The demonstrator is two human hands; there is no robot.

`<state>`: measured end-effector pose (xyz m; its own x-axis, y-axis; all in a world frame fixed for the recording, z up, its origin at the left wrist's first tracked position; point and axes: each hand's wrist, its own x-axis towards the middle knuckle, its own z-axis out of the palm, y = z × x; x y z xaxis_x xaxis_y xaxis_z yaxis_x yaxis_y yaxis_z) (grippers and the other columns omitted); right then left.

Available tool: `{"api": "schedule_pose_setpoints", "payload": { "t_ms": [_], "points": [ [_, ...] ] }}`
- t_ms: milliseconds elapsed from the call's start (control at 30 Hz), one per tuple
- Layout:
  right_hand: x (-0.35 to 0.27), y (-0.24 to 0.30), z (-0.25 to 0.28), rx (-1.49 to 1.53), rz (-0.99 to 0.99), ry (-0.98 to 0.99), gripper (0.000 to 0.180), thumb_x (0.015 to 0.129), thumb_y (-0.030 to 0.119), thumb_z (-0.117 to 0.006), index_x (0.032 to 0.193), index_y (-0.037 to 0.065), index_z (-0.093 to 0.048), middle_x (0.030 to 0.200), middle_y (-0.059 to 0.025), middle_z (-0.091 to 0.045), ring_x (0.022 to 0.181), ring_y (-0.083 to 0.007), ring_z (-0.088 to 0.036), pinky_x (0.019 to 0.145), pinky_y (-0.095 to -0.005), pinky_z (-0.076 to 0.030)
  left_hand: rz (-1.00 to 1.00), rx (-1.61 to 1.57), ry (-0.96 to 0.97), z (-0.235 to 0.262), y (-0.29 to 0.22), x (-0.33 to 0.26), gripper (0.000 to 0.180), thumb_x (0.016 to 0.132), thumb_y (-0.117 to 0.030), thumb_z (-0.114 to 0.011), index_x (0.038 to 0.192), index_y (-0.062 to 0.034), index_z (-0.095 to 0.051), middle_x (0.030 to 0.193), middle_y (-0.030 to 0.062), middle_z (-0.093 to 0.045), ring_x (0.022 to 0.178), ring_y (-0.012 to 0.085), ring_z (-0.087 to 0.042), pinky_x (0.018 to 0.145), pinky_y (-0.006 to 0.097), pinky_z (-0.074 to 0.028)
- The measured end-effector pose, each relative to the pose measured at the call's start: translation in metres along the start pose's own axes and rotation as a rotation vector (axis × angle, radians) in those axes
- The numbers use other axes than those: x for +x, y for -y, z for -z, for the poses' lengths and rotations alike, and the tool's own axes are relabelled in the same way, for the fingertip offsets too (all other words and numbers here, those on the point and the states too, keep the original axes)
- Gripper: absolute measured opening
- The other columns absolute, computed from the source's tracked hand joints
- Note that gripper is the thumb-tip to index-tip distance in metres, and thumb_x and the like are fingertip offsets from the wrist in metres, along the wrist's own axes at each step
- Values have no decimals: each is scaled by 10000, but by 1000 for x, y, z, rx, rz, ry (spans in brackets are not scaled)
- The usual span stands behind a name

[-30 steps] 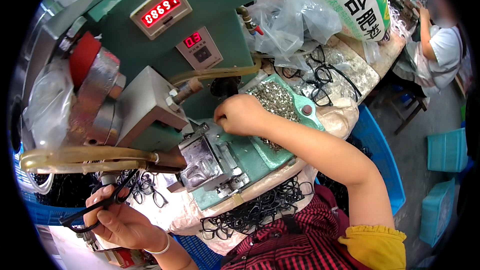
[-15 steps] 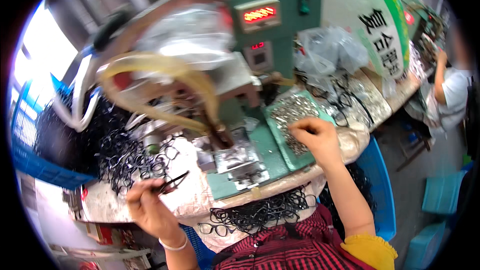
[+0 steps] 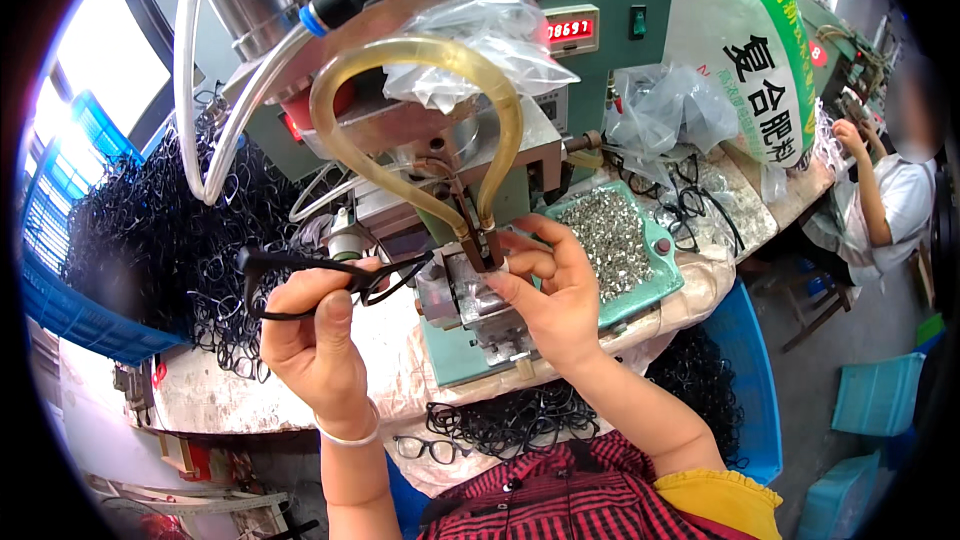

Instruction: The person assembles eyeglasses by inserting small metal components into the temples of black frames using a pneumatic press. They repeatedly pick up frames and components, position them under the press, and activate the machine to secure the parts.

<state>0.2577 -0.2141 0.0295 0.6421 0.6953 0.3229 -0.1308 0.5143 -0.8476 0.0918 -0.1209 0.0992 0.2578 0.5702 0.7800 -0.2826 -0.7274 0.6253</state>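
In my left hand (image 3: 325,350), a black eyeglass frame (image 3: 258,268) is pinched between thumb and fingers, its end pointing at the machine head. My right hand (image 3: 560,305) is at the metal jaws (image 3: 480,248) of the green press machine (image 3: 620,30), thumb and forefinger pinched together. Whatever those fingertips hold, if anything, is too small to make out. Under the jaws sits a shiny metal fixture (image 3: 490,325). Right of it, a green tray (image 3: 660,285) holds many small silvery metal parts (image 3: 600,240).
A yellowish hose (image 3: 325,90) loops before the machine. Black frames (image 3: 130,240) fill a blue basket (image 3: 100,315) at left; more frames (image 3: 520,420) lie near my lap. A blue bin (image 3: 765,390) stands at right. Beyond a white-green sack (image 3: 690,0), another person (image 3: 905,190) works.
My right hand has gone from the metal parts in the tray leftward to the machine's jaws. My left hand has raised the eyeglass frame and brought it closer to the jaws.
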Motion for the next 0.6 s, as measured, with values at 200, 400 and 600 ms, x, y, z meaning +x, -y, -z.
{"api": "schedule_pose_setpoints", "payload": {
  "t_ms": [200, 400, 600],
  "points": [
    [0, 4, -7, -8, -22, 4, 609, 840, -32, -715, 1376, -37, -426, 1063, -120, -708, 1182, -173, -586, 983, -319, -456, -37, -40, 8, 4, 3, 2, 163, 993, -128, -599, 1004, 33, -577, 962, 136, -632, 904, 259, -674, 777, 396, -596],
    [-17, 48, -6, -176, -50, 38, 569, 822, 28, -724, 1341, -12, -495, 1198, -182, -659, 1198, -255, -595, 1013, -363, -451, 18, 20, 131, -4, -14, -20, 72, 921, -48, -626, 850, -36, -632, 963, 137, -713, 884, 233, -695, 848, 394, -531],
    [8, 3, 116, -1516, 317, -104, 214, 761, 99, -728, 971, 58, -728, 1216, -228, -616, 1228, -413, -535, 1022, -463, -437, -337, 265, 546, -21, -5, -40, 198, 748, -87, -754, 944, -112, -743, 999, 50, -746, 822, 222, -675, 899, 471, -524]
  ]
}}
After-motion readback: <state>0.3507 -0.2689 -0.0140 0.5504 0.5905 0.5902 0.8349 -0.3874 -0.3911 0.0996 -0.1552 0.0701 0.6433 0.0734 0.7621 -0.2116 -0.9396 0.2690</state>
